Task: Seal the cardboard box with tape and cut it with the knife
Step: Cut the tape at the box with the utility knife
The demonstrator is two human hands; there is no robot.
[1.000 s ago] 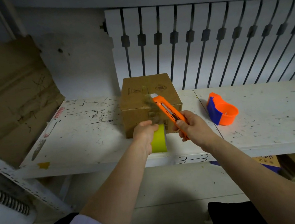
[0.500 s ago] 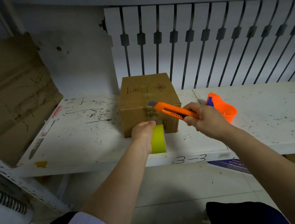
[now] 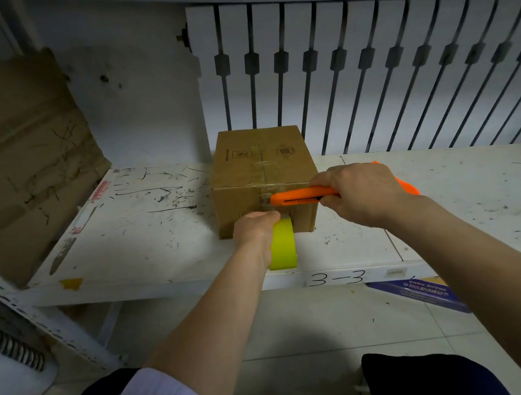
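**Knife laid across the tape at the box front**

Right hand (image 3: 362, 193) clenched tight round the orange knife (image 3: 303, 196), grip fully wrapped on the handle, knife lying level with its tip pointing left. Tip resting on the clear tape strip (image 3: 265, 196) that runs down the middle of the cardboard box (image 3: 262, 171), just under the top front edge. Left hand (image 3: 255, 230) curled shut round the yellow-green tape roll (image 3: 282, 246), grip holding it low against the box front, directly beneath the knife tip. Roll standing on edge, just above the white desk (image 3: 146, 230). Box sitting square on the desk, touching neither edge, flaps down, tape visible along the top seam. Behind the right hand, a sliver of an orange tape dispenser (image 3: 409, 187), mostly hidden. "3-3" handwritten on the desk's front edge.
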